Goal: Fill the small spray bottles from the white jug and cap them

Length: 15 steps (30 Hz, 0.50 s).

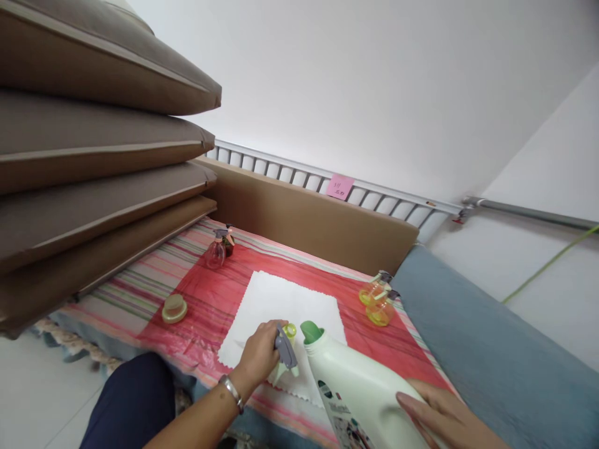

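Observation:
My left hand (258,357) is closed around a small yellow-green spray bottle (286,349) with a grey trigger head, held over a white cloth (276,302). My right hand (440,415) grips the body of a large white detergent bottle (355,386) with a green spout. The big bottle is tilted, its spout close beside the small bottle's top. A metal bracelet sits on my left wrist.
The cloth lies on red plastic sheeting (206,305) over a striped tablecloth. A pink spray bottle (218,251) stands at the back left, two yellow spray bottles (378,299) at the right, a yellow lid (174,308) at the left. Stacked brown cushions (93,162) overhang the left side.

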{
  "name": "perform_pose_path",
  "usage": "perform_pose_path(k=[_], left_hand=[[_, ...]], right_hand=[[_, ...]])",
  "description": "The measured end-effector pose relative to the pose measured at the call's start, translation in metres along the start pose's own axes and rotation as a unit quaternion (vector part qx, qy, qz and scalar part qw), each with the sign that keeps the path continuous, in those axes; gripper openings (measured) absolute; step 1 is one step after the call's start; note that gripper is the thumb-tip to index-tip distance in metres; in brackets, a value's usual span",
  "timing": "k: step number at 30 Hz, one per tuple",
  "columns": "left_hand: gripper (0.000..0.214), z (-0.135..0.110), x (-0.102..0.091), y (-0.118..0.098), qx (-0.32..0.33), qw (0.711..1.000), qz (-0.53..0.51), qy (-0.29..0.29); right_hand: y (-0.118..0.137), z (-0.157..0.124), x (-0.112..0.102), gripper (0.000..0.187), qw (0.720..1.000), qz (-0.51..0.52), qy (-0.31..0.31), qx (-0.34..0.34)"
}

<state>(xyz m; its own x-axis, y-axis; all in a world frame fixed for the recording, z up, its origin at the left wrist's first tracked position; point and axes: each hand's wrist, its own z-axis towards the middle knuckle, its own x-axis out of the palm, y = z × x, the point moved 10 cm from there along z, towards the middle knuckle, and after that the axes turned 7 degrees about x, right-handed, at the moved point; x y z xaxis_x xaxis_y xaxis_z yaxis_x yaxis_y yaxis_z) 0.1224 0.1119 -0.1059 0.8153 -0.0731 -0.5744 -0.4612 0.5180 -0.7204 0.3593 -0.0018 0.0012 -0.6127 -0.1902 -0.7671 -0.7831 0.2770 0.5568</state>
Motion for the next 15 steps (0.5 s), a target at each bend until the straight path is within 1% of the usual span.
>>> perform_pose_path(k=[3,5,9,15], left_hand=[[0.051,0.0,-0.001,-0.002,0.0,1.0,0.008,0.002],[0.052,0.0,-0.001,-0.003,-0.001,1.0,0.012,0.002],[0.052,0.001,-0.002,-0.004,-0.005,1.0,0.018,0.004],[0.052,0.003,0.0,-0.009,-0.002,1.0,0.019,0.016]], right_hand=[[0.002,0.01,0.013,0.053,0.999,-0.021,0.042,0.003],[0.002,0.017,0.016,0.056,0.998,-0.037,0.049,-0.002],[0.006,0.023,0.014,0.057,0.997,-0.057,0.055,-0.022],[0.017,0.024,0.004,0.046,0.994,-0.08,0.072,-0.02]])
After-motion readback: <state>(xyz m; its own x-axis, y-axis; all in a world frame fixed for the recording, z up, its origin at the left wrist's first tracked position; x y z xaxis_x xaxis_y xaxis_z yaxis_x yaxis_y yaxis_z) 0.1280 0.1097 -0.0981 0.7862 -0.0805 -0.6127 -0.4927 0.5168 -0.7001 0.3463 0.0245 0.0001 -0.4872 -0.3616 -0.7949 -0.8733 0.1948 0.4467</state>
